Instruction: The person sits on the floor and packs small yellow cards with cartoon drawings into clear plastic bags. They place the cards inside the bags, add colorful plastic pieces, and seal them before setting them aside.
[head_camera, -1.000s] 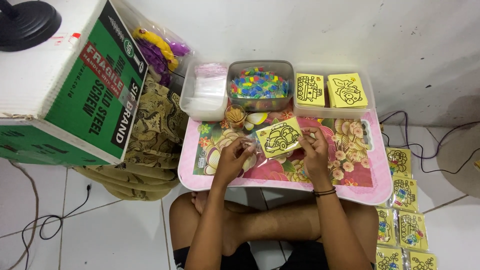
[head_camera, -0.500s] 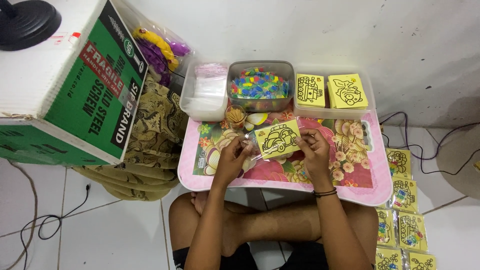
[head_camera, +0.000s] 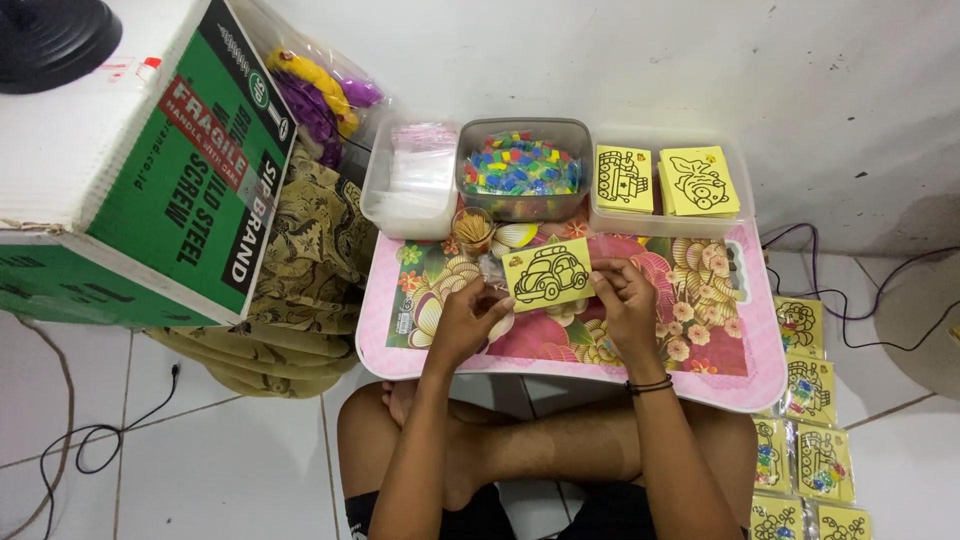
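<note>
While my right hand (head_camera: 625, 300) pinches the yellow car card (head_camera: 547, 274) by its right edge at mid-frame above the tabletop (head_camera: 700, 340), my left hand (head_camera: 468, 318) sits curled at its lower-left corner, holding nothing I can make out; the card's long axis runs left-right between them.

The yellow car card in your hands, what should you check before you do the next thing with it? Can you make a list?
1. Yellow car card gripped at both ends by the left hand and right hand: ok.
2. Car drawing faces up: ok.
3. Card held clear above the pink floral tray table: ok.
4. Container of colourful pieces open and close: ok.
5. Small cup of sticks upright: ok.
6. Clear sleeve in the left fingers ready: cannot tell.
</note>
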